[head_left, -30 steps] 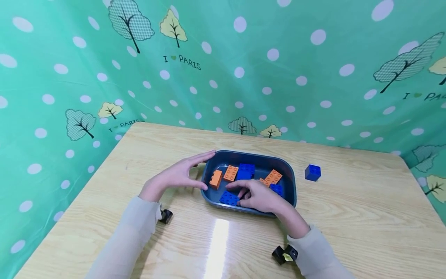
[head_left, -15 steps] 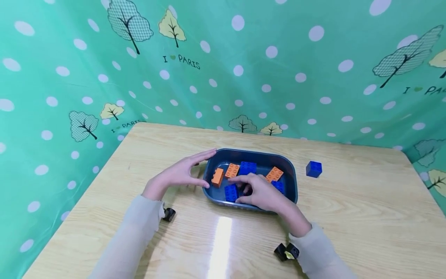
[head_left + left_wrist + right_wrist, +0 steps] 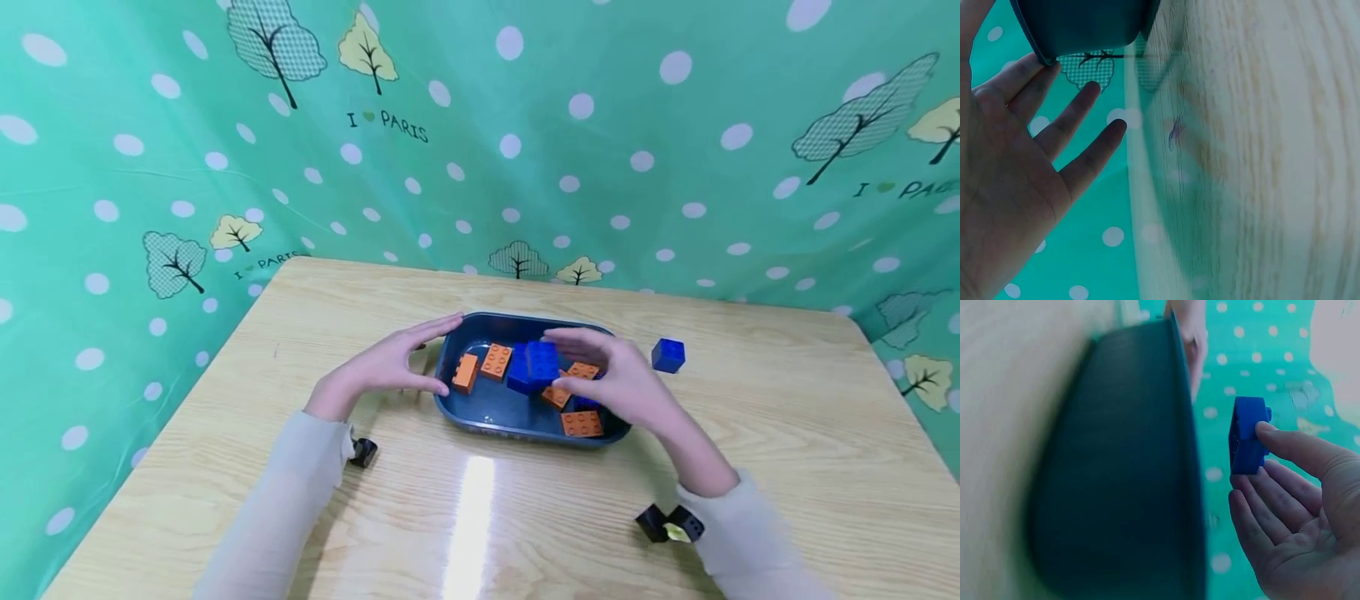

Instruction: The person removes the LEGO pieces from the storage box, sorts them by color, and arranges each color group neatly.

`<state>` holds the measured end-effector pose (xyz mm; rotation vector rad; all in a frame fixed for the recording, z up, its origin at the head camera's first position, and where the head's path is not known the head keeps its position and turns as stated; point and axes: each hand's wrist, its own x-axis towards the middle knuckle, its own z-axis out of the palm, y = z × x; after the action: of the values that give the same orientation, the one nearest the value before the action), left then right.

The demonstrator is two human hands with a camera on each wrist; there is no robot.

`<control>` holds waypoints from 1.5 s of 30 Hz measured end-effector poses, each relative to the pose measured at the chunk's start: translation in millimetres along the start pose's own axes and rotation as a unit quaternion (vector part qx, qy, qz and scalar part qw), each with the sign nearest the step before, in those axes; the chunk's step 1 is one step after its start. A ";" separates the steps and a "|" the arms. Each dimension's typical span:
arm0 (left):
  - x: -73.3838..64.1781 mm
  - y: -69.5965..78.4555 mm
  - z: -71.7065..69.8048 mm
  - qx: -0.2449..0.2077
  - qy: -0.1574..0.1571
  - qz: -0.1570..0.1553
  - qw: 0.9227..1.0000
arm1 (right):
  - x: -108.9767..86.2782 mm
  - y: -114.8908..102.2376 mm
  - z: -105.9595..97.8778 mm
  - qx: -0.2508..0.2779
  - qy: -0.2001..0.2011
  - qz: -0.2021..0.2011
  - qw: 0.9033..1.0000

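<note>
In the head view, a dark blue rectangular bin (image 3: 491, 410) stands on the table with several orange and blue toy building bricks inside. My right hand (image 3: 618, 379) pinches a studded blue building brick (image 3: 543, 362) between thumb and fingertips. The right wrist view has this brick (image 3: 1249, 435) raised above the bin's rim. Another blue brick (image 3: 519, 372) lies behind it, partly covered. At the bin's left end, my left hand (image 3: 386, 364) spreads thumb and fingers along the rim. The left wrist view catches its extended fingers, the upper ones touching the bin wall (image 3: 1085, 28).
A lone blue brick (image 3: 667, 355) sits on the wooden table (image 3: 750, 417), right of the bin. Orange bricks lie at the bin's left, one of them an orange brick (image 3: 465, 373) on its side. A green dotted cloth (image 3: 465, 192) hangs behind the table.
My right hand has taken the blue brick from the front of the bin and lifted it up and back. An orange brick at the front right is uncovered. My left hand stays at the rim.
</note>
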<state>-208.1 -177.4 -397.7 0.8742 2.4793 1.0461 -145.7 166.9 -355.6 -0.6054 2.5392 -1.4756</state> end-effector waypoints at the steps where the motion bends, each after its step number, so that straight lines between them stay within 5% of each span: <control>1: -0.1 -0.3 -0.3 0.000 0.000 -0.002 1.000 | -1.1 1.2 -7.1 0.001 0.010 0.002 1.000; 11: -2.1 -2.7 -0.3 0.001 -0.004 0.003 1.000 | -23.5 28.3 -89.5 -0.036 0.143 0.033 0.989; 17: -0.2 -1.1 1.4 -0.003 -0.002 0.005 1.000 | -39.8 61.0 -134.0 -0.072 0.207 0.106 0.970; 25: 1.6 0.5 1.5 -0.003 -0.005 0.004 1.000 | -55.1 107.7 -150.4 -0.098 0.167 0.155 0.969; 30: 0.6 1.7 1.8 -0.007 -0.013 0.001 1.000 | -57.6 132.5 -140.9 -0.148 0.097 0.177 0.968; 36: -0.8 1.6 4.2 -0.009 -0.017 -0.002 1.000 | -57.5 135.2 -134.4 -0.187 0.064 0.199 0.960; 45: 3.0 2.2 3.0 -0.001 -0.009 0.000 1.000 | -50.0 133.8 -139.3 -0.168 0.050 0.204 0.963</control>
<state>-208.0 -172.7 -398.2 0.8792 2.4623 1.0359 -180.7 357.4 -403.5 -0.0262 2.7913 -0.9694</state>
